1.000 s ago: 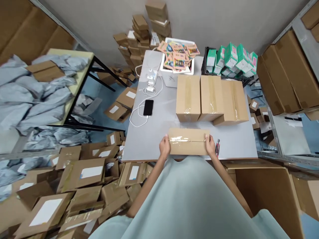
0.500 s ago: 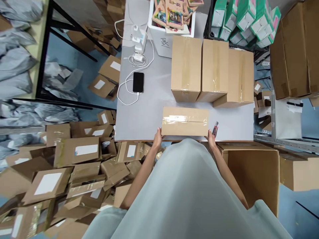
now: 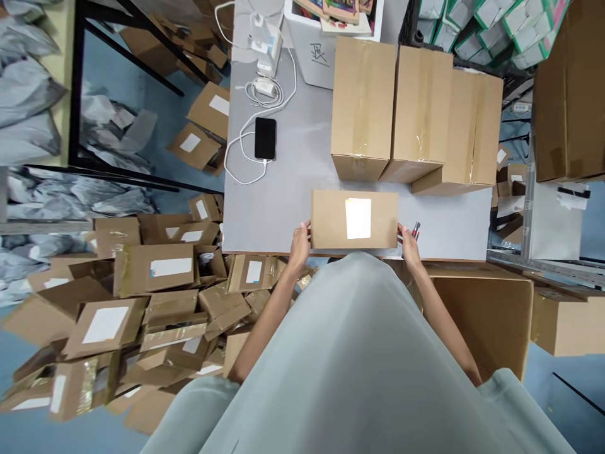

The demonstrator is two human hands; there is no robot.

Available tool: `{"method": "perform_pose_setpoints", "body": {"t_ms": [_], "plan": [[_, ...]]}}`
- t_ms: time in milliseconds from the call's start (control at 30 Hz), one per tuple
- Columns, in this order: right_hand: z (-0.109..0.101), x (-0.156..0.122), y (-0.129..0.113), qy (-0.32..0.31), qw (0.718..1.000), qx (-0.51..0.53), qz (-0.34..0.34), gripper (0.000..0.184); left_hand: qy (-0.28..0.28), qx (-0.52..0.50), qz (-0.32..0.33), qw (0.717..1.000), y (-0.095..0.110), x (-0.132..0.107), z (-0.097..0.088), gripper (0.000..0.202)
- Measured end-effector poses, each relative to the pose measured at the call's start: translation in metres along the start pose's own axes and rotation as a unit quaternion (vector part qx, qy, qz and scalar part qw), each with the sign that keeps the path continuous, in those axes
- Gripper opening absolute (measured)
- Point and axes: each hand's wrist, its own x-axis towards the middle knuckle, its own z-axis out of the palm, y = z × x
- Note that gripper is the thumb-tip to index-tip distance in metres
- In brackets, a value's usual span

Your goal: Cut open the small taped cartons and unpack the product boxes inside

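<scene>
A small cardboard box [image 3: 354, 219] with a white label on its upper face lies at the near edge of the grey table [image 3: 283, 202]. My left hand [image 3: 299, 243] grips its left end, fingers curled around the side. On the box's right end rests my right hand [image 3: 409, 243], fingers pressed against it. A red and black pen or cutter [image 3: 416, 228] lies just right of the box, by my right hand.
Three taller taped cartons [image 3: 416, 113] stand behind the box. A black phone [image 3: 265, 137] on a white cable and chargers lie left. A heap of labelled parcels [image 3: 155, 296] covers the floor at left. An open large carton [image 3: 482, 309] stands at right.
The box has been turned over: its taped seam faced up before, now a white label faces up. Both hands stay at its ends. The camera has tilted downward.
</scene>
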Motion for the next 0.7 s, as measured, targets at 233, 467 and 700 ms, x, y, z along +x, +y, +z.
{"method": "perform_pose_setpoints", "body": {"t_ms": [233, 467, 700], "plan": [[-0.017, -0.001, 0.028, -0.001, 0.988, 0.067, 0.141, 0.086, -0.014, -0.025, -0.099, 0.995, -0.006, -0.013, -0.013, 0.075], [0.001, -0.020, 0.040, -0.007, 0.985, 0.055, 0.165, 0.079, -0.007, -0.027, -0.136, 0.990, -0.017, -0.033, -0.002, 0.071], [-0.009, -0.027, 0.004, 0.005, 0.994, 0.028, 0.108, 0.081, 0.032, -0.034, -0.069, 0.997, 0.009, -0.040, -0.005, 0.072]]}}
